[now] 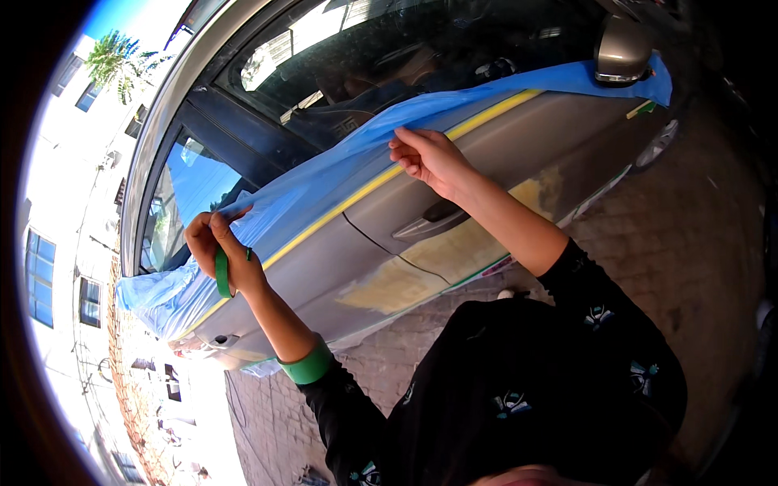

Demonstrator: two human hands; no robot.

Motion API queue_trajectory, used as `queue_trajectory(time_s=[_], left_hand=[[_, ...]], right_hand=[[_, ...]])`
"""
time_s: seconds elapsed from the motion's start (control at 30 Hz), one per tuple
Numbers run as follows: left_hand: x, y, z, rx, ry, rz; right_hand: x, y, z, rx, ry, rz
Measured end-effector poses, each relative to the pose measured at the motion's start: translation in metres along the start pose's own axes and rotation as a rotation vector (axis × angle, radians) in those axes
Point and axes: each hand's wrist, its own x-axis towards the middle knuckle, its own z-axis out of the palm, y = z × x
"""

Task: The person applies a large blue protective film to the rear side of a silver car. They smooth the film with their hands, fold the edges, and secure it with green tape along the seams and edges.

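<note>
Blue plastic masking film [478,87] stretches along the window line of a grey-brown car [324,251]. Its lower side runs beside a strip of yellow tape [356,197] on the doors. My left hand [223,247] is closed, pinching the film near the rear side window. A short green tape strip [222,271] hangs from that hand, and a green band like a tape roll [309,364] circles my left forearm. Farther right, my right hand [432,159] pinches the film's edge between thumb and curled fingers, above the front door handle [433,217].
The wing mirror [622,50] stands out at the far right, with film around its base. Tan sanded patches [397,285] mark the lower doors. Brick paving [284,421] lies below the car. A pale building [61,243] rises at the left.
</note>
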Motion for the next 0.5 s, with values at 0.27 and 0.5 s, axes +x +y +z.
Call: queue_trajectory(time_s=[0.27, 0.5], left_hand=[[-0.017, -0.005, -0.017, -0.001, 0.020, -0.019], [-0.051, 0.062, 0.051, -0.016, -0.172, 0.008]], right_hand=[[-0.076, -0.034, 0.015, -0.152, -0.068, -0.432], [-0.079, -0.046, 0.019, -0.268, -0.091, -0.544]])
